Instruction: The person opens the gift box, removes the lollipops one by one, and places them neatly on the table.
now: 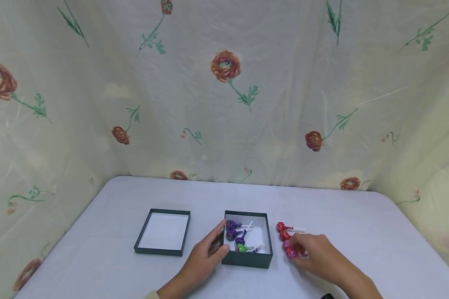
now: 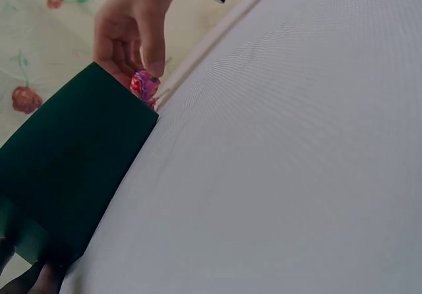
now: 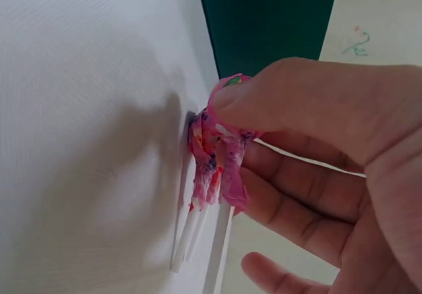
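A dark green box (image 1: 247, 260) with a white inside stands at the middle of the table. Several purple lollipops (image 1: 231, 235) and a green-wrapped lollipop (image 1: 242, 248) lie in it. Against its left wall rests my left hand (image 1: 202, 259), with thumb and index finger spread along the side. To the right of the box, my right hand (image 1: 312, 255) pinches a pink lollipop (image 3: 234, 136) between thumb and fingers, low over the table. Red lollipops (image 1: 280, 226) lie just beyond that hand. The fingers partly hide the lollipops and sticks beneath them.
A shallow dark green lid (image 1: 159, 251), white side up, lies left of the box. All of this is on a white-covered table (image 1: 97, 249). Flower-patterned curtain (image 1: 194, 91) hangs behind and on both sides of the table.
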The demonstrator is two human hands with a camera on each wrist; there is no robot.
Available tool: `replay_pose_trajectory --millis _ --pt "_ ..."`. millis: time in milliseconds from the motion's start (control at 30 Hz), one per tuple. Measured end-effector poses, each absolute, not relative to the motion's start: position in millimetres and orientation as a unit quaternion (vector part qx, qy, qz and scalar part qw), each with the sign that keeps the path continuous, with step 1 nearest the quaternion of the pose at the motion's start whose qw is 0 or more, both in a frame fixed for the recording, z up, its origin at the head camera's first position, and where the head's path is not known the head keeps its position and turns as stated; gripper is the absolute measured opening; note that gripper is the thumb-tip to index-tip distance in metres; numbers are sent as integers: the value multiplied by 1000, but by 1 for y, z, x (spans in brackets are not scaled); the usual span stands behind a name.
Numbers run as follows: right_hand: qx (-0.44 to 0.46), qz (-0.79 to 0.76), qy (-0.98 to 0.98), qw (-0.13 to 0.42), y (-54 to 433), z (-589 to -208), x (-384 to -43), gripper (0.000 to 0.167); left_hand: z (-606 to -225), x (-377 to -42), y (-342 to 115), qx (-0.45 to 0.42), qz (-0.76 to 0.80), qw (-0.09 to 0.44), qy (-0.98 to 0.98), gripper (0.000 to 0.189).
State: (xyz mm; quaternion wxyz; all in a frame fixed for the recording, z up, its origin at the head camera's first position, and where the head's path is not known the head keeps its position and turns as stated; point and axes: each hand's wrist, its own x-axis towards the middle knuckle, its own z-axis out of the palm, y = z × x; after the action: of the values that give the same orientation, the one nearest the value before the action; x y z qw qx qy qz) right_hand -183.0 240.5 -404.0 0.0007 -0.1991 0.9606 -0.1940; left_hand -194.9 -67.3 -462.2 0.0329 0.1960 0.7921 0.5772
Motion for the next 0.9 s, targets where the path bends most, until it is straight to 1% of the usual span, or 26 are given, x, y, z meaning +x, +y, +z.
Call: replay_pose_trajectory --millis 133,267,667,900 --pt "-188 -185 965 0 238 -405 -183 23 -462 -195 -68 195 579 34 791 60" --pt "-158 -177 971 13 235 -406 -184 24 -463 -195 -68 199 581 32 788 61" --pt "-120 -190 974 36 229 -413 -185 27 -461 -196 -68 197 576 39 792 60" --pt "-106 -183 977 41 226 -414 -186 29 -463 -196 -68 202 577 33 791 60"
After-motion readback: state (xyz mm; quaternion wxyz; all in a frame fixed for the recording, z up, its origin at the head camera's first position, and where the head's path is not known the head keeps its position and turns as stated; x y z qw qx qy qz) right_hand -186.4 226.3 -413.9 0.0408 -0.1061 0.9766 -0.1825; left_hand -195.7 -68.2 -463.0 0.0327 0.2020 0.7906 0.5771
